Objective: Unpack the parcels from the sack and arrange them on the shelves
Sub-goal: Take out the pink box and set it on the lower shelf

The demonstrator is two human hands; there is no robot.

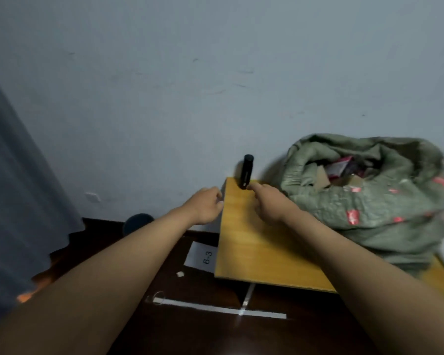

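Green woven sack (364, 198), parcels inside: right of both hands | R hand (269, 203) nearer, fingertip touching upright black cylinder (246, 172) | L hand (205, 206) curled, holding nothing visible

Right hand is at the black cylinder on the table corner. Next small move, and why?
Probably draw the right hand back from the black cylinder and swing it to the open green sack. The cylinder stands upright at the table corner, and parcels still show in the sack's mouth. The left hand holds nothing visible.
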